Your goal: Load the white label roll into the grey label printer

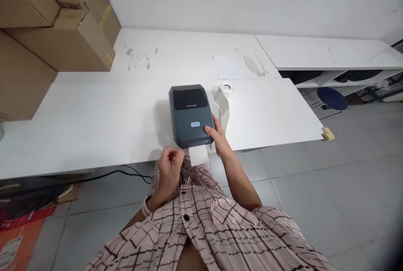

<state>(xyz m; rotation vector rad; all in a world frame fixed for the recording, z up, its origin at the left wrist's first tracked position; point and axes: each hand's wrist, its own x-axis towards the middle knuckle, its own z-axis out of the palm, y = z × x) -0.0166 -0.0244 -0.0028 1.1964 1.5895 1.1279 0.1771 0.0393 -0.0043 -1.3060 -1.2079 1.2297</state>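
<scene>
A dark grey label printer [191, 115] sits near the front edge of the white table. From its front slot a blank white label strip [198, 156] hangs over the edge. My right hand [220, 137] grips the printer's right front corner, thumb on top beside a small oval mark and fingers along the side. Just off the left front corner, my left hand [169, 168] is curled closed, with nothing visible in it. Behind the right hand stands a roll of white labels [226, 87], its loose strip trailing towards the printer's right side.
Cardboard boxes [78, 40] are stacked at the table's left end. A white sheet [228, 67] lies at the back of the white table [126, 107]. Brown padding [328, 134] covers the right front corner. A blue stool [332, 98] stands at right; black cables [116, 172] run below left.
</scene>
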